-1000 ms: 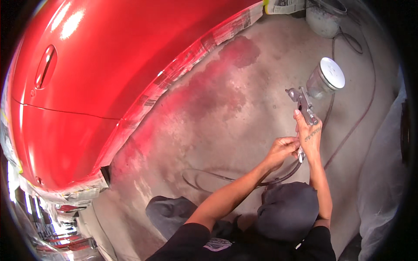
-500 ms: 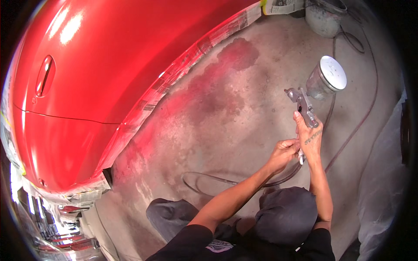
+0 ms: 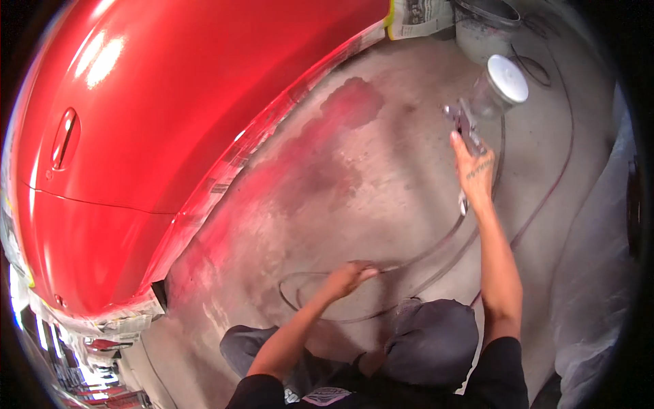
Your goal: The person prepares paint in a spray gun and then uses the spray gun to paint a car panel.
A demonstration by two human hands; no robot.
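My right hand [image 3: 475, 172] is closed around the grip of a metal paint spray gun [image 3: 464, 129], held out over the floor. A cup with a white lid [image 3: 507, 79] sits tilted on the gun. From the bottom of its handle an air hose [image 3: 439, 243] curves down to the left. My left hand [image 3: 346, 279] is low in front of my knees, with its fingers closed around that hose; the fingers are slightly blurred. Left of both hands is a glossy red car body [image 3: 184, 88], apart from the gun.
Masking newspaper [image 3: 419, 18] runs along the car's lower edge. A paint-stained bucket [image 3: 470, 41] stands at the far right. Another length of hose [image 3: 571, 129] trails over the floor on the right, beside plastic sheeting [image 3: 589, 293]. Red overspray [image 3: 347, 105] marks the concrete.
My left hand has left the gun's handle and moved down and left along the hose. My right hand has carried the gun a little farther away, and the view has shifted slightly.
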